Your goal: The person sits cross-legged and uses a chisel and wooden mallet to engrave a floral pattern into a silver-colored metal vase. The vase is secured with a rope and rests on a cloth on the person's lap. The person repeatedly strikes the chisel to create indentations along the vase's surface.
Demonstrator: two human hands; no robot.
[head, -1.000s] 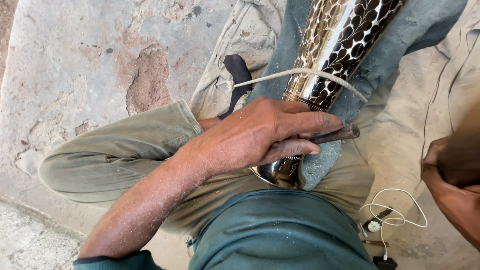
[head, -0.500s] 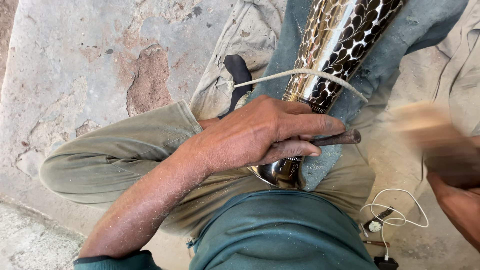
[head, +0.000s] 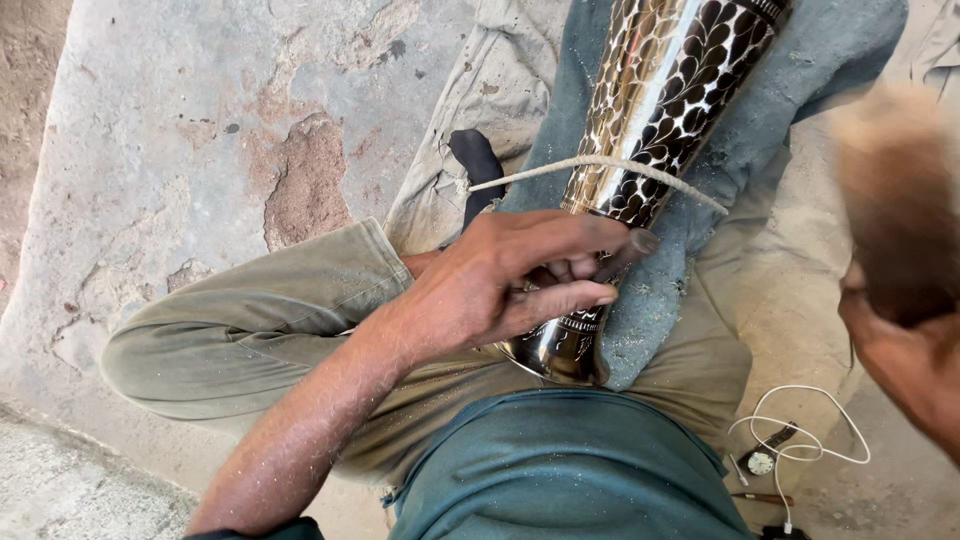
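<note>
Vase [head: 660, 100] across lap; left hand [head: 500, 285] pinches punch [head: 625, 255] against it; right hand [head: 900, 340] raised, blurred, grip unclear.

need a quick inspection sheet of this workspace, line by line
surface: rough stone floor with reddish worn patches; pale cloth spread under the work.
job's things: engraved metal vase lying on a blue cloth across the lap, a cord stretched over it.
clutter: small dark bits by the white cable, too small to tell.
hands: left hand rests on the vase, holding a thin tool; right hand raised, blurred, holding something I cannot make out.
cables: white cable looped on the floor.
surroundings: nothing seen.
</note>
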